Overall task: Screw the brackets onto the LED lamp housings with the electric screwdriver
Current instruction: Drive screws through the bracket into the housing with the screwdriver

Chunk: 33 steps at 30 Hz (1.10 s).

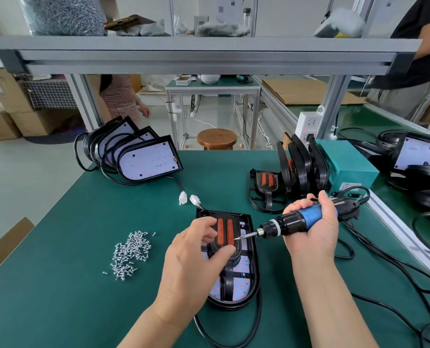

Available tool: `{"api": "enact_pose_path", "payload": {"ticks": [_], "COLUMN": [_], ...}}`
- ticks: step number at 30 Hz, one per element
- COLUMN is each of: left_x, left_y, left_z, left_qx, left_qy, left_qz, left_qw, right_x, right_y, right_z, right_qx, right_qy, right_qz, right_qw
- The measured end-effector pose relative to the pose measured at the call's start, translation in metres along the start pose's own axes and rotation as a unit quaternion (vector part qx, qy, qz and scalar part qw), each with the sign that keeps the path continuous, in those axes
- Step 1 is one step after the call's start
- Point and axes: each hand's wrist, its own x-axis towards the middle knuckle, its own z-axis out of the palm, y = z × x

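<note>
A black LED lamp housing [246, 285] lies flat on the green mat in front of me, its white LED board facing up. A black bracket with two orange strips [226, 231] sits on top of it. My left hand [198, 257] rests on the bracket, thumb and fingers curled round its near part. My right hand [311, 222] grips the blue and black electric screwdriver [296, 219], held nearly level. Its bit [244, 236] points left with a screw at the tip, just beside the orange strips.
A pile of loose silver screws [129, 253] lies on the mat to the left. Several housings [143, 156] lean at the back left, spare brackets [294, 169] at the back right beside a teal box [346, 162]. Black cables [384, 280] trail on the right.
</note>
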Motion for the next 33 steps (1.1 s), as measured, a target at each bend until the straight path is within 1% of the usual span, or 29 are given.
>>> {"api": "enact_pose_path", "payload": {"ticks": [3,5,9,12,14,20,25,26,28,30,31,33], "left_x": [0.009,0.016,0.021,0.023,0.024,0.022,0.025,0.027,0.029,0.030,0.032,0.034], "left_y": [-0.005,-0.007,-0.001,0.002,0.002,-0.001,-0.007,-0.009,-0.014,-0.021,-0.026,-0.035], "left_z": [-0.008,-0.012,-0.012,-0.013,-0.013,-0.009,-0.010,-0.012,-0.014,-0.014,-0.013,-0.006], "left_qx": [-0.068,-0.084,-0.069,-0.110,-0.127,-0.135,-0.115,-0.102,-0.087,-0.105,-0.100,-0.055], "left_qy": [0.027,0.021,-0.047,-0.083,-0.087,-0.056,-0.053,-0.042,0.008,0.053,0.041,-0.046], "left_qz": [-0.071,-0.096,-0.064,-0.067,-0.076,-0.077,-0.067,-0.063,-0.071,-0.108,-0.138,-0.192], "left_qw": [0.995,0.992,0.994,0.988,0.985,0.986,0.990,0.992,0.994,0.987,0.984,0.979], "right_x": [-0.001,-0.002,-0.007,-0.011,-0.014,-0.021,-0.017,-0.016,-0.011,-0.006,-0.003,0.001], "right_y": [0.000,0.002,0.009,0.016,0.019,0.027,0.031,0.032,0.033,0.033,0.034,0.038], "right_z": [0.012,0.021,0.035,0.043,0.047,0.055,0.060,0.062,0.068,0.076,0.081,0.092], "right_qx": [-0.008,-0.020,-0.034,-0.047,-0.058,-0.078,-0.100,-0.108,-0.121,-0.136,-0.147,-0.180], "right_qy": [-0.016,-0.027,-0.056,-0.064,-0.067,-0.066,-0.069,-0.072,-0.082,-0.097,-0.104,-0.116], "right_qz": [-0.014,-0.021,-0.021,-0.025,-0.031,-0.053,-0.063,-0.064,-0.070,-0.082,-0.092,-0.118], "right_qw": [1.000,0.999,0.998,0.997,0.996,0.993,0.991,0.990,0.987,0.983,0.979,0.970]}}
